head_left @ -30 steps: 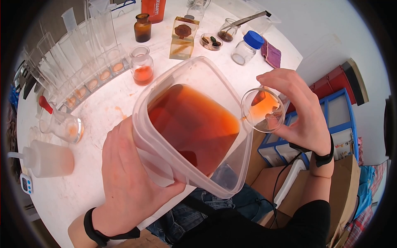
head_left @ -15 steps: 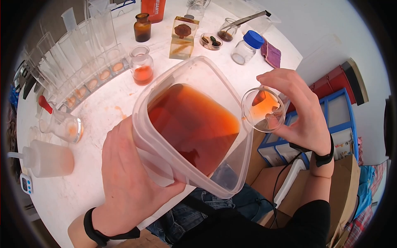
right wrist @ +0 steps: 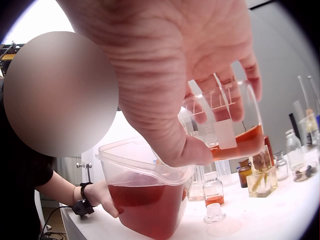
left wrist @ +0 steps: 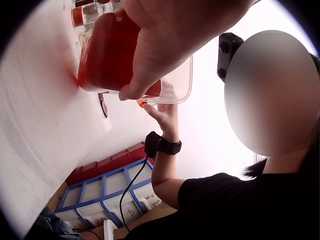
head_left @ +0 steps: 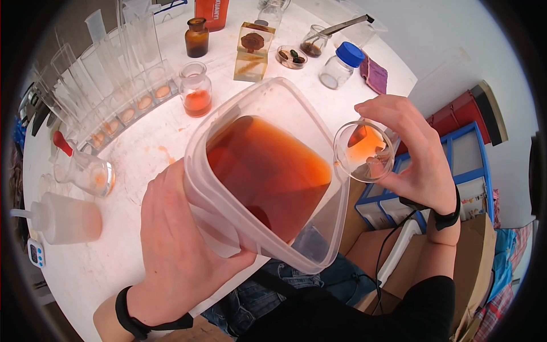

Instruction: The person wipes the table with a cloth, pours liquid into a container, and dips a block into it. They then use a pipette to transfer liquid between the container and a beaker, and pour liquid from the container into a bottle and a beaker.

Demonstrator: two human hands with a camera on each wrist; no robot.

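Note:
My left hand grips the side of a square, translucent plastic container, fingers along one wall and thumb low on the near side. Red-orange liquid fills much of it and slopes toward one corner in the tilted container. To the right, my right hand holds a small glass beaker between thumb and fingers, its rim right at the container's right rim. Orange liquid lies in the beaker, and white marks show on its wall in the right wrist view.
Behind the container stand a glass bottle of orange liquid, an amber bottle, clear blocks and a blue-capped jar. Tube rack, flask and wash bottle stand left. A clear stopper lies on the table.

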